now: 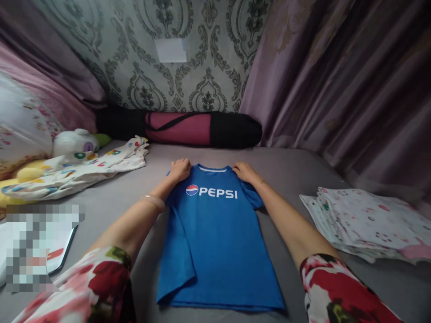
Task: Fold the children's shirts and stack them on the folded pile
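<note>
Your left hand (181, 169) and right hand (244, 172) rest at the two shoulders of the blue Pepsi T-shirt (222, 242), fingers curled down onto the cloth; whether they pinch it or merely press, you cannot tell, as the fingertips are hidden. The shirt lies flat on the grey sheet (279, 163) between your forearms, collar away from you, hem nearest. Expect it to be light, soft and limp, not fragile, and prone to crease; the shoulder seams look the surest hold. On its left, a loose flap slants over the front, and you can't make out whether that is a sleeve or a turned-in side. Farther right sits a folded fabric stack (370, 220), cut off by the frame; on the left, a printed garment (111, 163) and a partly pixelated, phone-like device (63, 251).
</note>
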Tool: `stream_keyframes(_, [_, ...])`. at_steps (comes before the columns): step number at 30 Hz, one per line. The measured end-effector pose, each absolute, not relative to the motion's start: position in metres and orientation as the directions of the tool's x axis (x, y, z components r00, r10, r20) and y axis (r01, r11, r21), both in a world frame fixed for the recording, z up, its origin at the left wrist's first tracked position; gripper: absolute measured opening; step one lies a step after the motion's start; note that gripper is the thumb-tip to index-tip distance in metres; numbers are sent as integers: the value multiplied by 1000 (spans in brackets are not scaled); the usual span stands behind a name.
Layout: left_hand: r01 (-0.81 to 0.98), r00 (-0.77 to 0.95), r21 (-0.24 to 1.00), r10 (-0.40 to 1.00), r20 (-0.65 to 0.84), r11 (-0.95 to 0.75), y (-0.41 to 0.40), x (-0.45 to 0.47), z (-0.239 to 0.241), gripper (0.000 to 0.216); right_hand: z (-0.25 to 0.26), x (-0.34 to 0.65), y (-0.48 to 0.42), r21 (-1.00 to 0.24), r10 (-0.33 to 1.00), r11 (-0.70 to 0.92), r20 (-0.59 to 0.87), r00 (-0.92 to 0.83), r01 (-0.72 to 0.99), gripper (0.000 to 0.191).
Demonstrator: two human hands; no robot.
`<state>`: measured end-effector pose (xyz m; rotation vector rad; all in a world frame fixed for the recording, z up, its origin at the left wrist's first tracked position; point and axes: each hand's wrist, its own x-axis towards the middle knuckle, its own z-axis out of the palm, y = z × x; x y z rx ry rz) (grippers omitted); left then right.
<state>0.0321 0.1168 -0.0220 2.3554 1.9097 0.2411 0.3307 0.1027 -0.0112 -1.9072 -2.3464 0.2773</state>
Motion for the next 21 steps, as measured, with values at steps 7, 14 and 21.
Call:
stream_keyframes(7, [919, 280, 266, 956, 84, -292, 128, 36, -33, 26, -17, 318, 104, -285, 979, 189, -23, -203, 940, 24])
stream_keyframes(14, [921, 299, 171, 917, 263, -350, 131, 38, -34, 27, -2, 315, 99, -172, 976, 216, 5, -219, 961, 25])
stream_keyframes(21, [956, 251, 95, 943, 217, -276, 133, 46, -29, 30, -6, 321, 117, -283, 982, 175, -21, -189, 943, 30])
